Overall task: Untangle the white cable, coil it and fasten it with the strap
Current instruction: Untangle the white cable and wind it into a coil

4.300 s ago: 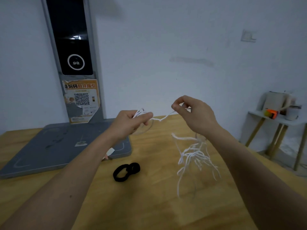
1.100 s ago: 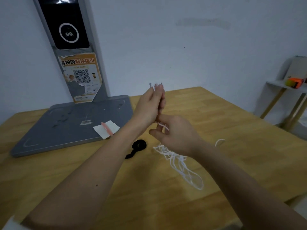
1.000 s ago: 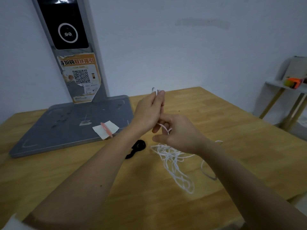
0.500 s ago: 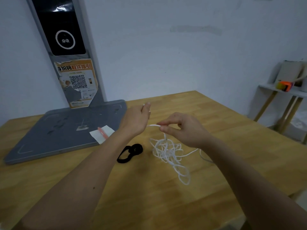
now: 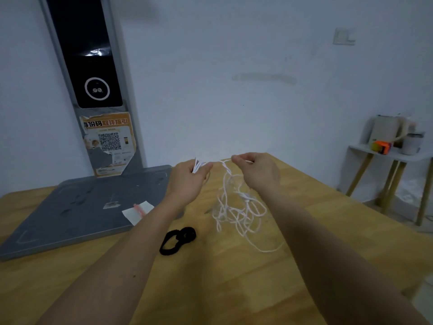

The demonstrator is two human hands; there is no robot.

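The white cable point(image 5: 236, 212) hangs in a loose tangle above the wooden table point(image 5: 234, 277), its lowest loops touching the top. My left hand point(image 5: 189, 179) grips a few short folded turns of the cable at its fingertips. My right hand point(image 5: 257, 172) pinches the cable a short way to the right, at the same height. A short stretch of cable runs between the two hands. The black strap point(image 5: 178, 239) lies on the table, curled into a figure-eight, below my left forearm.
A grey flat base point(image 5: 77, 212) with an upright post point(image 5: 91, 85) stands at the back left, with a white paper slip and a pink item point(image 5: 138, 209) on its corner. A small side table point(image 5: 393, 158) with containers stands at the right.
Both hands have risen and moved apart, drawing a short length of cable between them. The tangle has lifted higher off the table. The camera has tilted up.
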